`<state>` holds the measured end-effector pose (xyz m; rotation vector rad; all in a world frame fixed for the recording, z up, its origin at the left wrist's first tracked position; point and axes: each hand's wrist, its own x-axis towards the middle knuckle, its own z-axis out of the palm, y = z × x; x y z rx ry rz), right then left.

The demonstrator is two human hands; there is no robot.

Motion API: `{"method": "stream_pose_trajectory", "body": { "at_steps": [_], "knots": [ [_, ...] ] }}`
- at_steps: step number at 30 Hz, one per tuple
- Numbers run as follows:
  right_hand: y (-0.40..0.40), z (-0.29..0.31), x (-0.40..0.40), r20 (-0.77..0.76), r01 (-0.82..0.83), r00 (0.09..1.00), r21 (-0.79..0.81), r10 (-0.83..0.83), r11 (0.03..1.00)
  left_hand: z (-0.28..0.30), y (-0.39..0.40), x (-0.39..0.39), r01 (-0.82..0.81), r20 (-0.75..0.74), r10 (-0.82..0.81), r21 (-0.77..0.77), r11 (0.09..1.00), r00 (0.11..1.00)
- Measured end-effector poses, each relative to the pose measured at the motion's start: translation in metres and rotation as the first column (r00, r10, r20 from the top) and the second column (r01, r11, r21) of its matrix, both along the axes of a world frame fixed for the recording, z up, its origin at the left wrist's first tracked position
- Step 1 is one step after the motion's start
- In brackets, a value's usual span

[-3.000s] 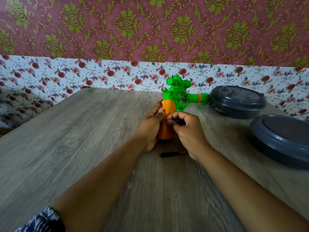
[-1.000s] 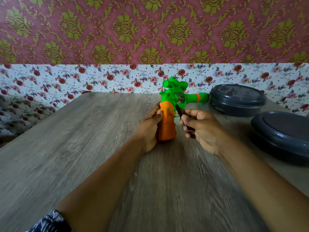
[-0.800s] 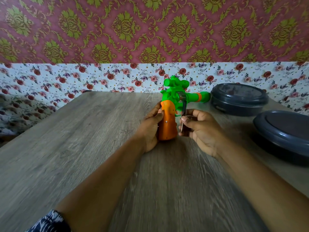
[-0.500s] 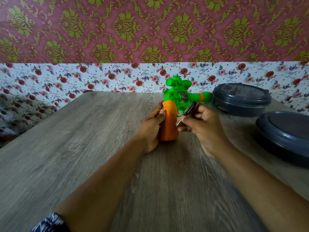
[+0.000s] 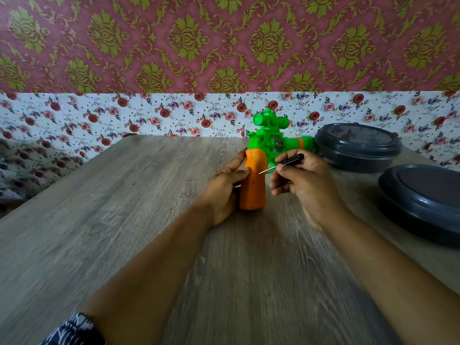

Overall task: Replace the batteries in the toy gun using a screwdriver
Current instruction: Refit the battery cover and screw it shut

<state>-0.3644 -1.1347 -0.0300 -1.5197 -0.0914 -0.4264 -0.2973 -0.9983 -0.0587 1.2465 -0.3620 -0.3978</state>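
The toy gun [image 5: 267, 145] stands upright on the wooden table [image 5: 124, 207], green body and scope on top, barrel pointing right, orange grip [image 5: 254, 188] resting on the tabletop. My left hand [image 5: 224, 188] grips the orange grip from its left side. My right hand [image 5: 303, 185] pinches a small black-handled screwdriver [image 5: 288, 161] between thumb and fingers. Its thin metal tip points left at the grip's right face, a short gap away from the plastic. No batteries show.
Two dark grey round lidded containers stand to the right: one [image 5: 358, 145] at the back beside the gun's barrel, one [image 5: 423, 200] nearer, at the frame's right edge. A floral-papered wall runs along the table's far edge.
My right hand took the screwdriver off the table, turned it in the fingers from upright to slanted, and brought the tip toward the orange grip. My left hand kept hold of the gun.
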Motion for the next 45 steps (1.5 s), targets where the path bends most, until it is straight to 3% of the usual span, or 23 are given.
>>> {"method": "stream_pose_trajectory", "body": {
  "at_steps": [5, 18, 32, 45],
  "knots": [
    [-0.002, 0.000, 0.001, -0.005, 0.021, 1.000, 0.066, -0.021, 0.998, 0.004, 0.004, -0.002, 0.051, -0.005, -0.051, -0.018, 0.999, 0.999],
    [-0.003, 0.003, -0.002, -0.031, -0.058, 0.998, -0.167, 0.054, 0.984, -0.002, 0.020, 0.012, 0.225, -0.011, -0.225, -0.041, 0.974, 0.974],
    [-0.009, 0.011, -0.008, 0.042, 0.000, 0.999, -0.388, 0.018, 0.922, -0.004, 0.019, 0.016, 0.221, 0.005, -0.221, 0.003, 0.975, 0.975],
    [-0.007, 0.007, -0.006, 0.125, 0.096, 0.992, -0.621, -0.022, 0.778, -0.003, 0.019, 0.014, 0.243, 0.015, -0.243, -0.017, 0.970, 0.970]
  ]
}}
